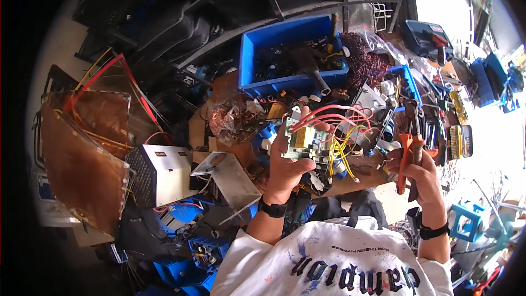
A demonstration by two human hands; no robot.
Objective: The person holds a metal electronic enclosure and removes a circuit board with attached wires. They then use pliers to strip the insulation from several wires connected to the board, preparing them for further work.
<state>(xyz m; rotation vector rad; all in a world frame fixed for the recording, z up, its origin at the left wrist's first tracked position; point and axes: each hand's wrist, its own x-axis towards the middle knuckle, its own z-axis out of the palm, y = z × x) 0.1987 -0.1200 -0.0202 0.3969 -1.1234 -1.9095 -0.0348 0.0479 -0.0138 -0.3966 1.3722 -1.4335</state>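
Circuit board, green and crowded with parts, rests in the left hand, raised just above the near side of the worktop. That hand is curled around the board, thumb along its near edge and fingers reaching up behind it. Yellow wires hang off its right side, while red wires arch from its far side toward the right. To the right and well apart from the board, the right hand is wrapped around orange-handled pliers, their head pointing far; whether the jaws are parted I cannot tell.

The step in hand looks like handling the wired board with the tool at the ready, no wire between its jaws yet. As I judge it, the next move calls for a steady left grip, the pliers brought leftward, and one wire singled out from the bundle, clear of fingers and small parts.

To the left of the hands stand an open metal frame and, farther left, a white metal case. Beyond the board, a blue bin holds dark scraps, with a heap of dark red wire at its right.
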